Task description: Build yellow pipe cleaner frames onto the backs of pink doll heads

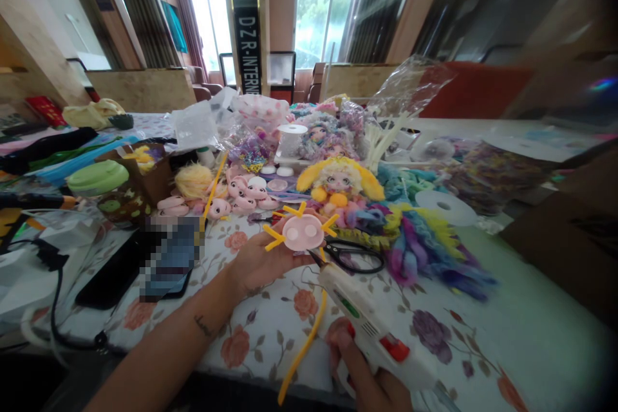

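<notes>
My left hand (255, 265) grips a pale pink doll face shell (303, 234), its hollow back towards me. Short yellow pipe-cleaner pieces (275, 239) stick out around its rim. My right hand (360, 360) is wrapped round a white hot glue gun (357, 309) with a red switch, and the nozzle points at the shell's lower edge; whether they touch I cannot tell. Below the shell, a long yellow pipe cleaner (304, 354) runs down past the gun. Black-handled scissors (360, 257) lie just behind the nozzle.
Beyond my hands sit a yellow-eared doll (338, 181), several pink face shells (248, 192) and coloured yarn (410, 244). Two phones (113, 270) and a green-lidded jar (111, 193) stand left, with cables (58, 296) at the edge. A white spool (447, 207) lies right.
</notes>
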`<state>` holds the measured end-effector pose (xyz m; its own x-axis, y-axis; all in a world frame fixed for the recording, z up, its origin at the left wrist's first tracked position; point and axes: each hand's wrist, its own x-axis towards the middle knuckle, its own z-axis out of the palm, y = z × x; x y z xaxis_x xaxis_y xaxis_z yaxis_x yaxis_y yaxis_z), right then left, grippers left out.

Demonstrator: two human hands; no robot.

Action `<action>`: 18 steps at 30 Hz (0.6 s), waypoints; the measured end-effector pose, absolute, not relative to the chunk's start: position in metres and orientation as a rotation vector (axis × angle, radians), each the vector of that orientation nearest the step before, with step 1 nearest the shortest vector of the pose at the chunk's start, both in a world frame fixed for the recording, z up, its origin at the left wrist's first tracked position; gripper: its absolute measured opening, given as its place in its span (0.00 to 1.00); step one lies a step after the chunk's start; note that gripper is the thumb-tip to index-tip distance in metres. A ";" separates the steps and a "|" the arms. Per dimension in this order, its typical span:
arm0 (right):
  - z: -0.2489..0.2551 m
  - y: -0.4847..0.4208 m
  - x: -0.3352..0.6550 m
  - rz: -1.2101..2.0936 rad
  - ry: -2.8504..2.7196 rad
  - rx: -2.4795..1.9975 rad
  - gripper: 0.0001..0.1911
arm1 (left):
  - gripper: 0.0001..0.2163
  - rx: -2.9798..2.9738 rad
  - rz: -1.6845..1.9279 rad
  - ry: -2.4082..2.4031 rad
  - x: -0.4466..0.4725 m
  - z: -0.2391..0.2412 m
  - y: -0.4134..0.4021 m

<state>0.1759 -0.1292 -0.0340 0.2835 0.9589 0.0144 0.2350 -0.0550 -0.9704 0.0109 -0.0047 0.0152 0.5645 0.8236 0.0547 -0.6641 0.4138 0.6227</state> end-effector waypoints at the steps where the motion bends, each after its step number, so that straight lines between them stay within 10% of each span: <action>1: -0.034 -0.129 0.176 0.867 -1.151 -1.521 0.24 | 0.21 0.642 0.947 0.275 0.011 0.015 -0.004; 18: -0.029 -0.128 0.174 0.826 -1.165 -1.528 0.24 | 0.20 0.656 0.914 0.202 0.010 0.010 -0.002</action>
<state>0.1745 -0.1276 -0.0288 0.3019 0.9520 0.0510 0.2668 -0.0330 -0.9632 0.0100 -0.0017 0.0102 0.6075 0.7869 0.1083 -0.6684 0.4327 0.6050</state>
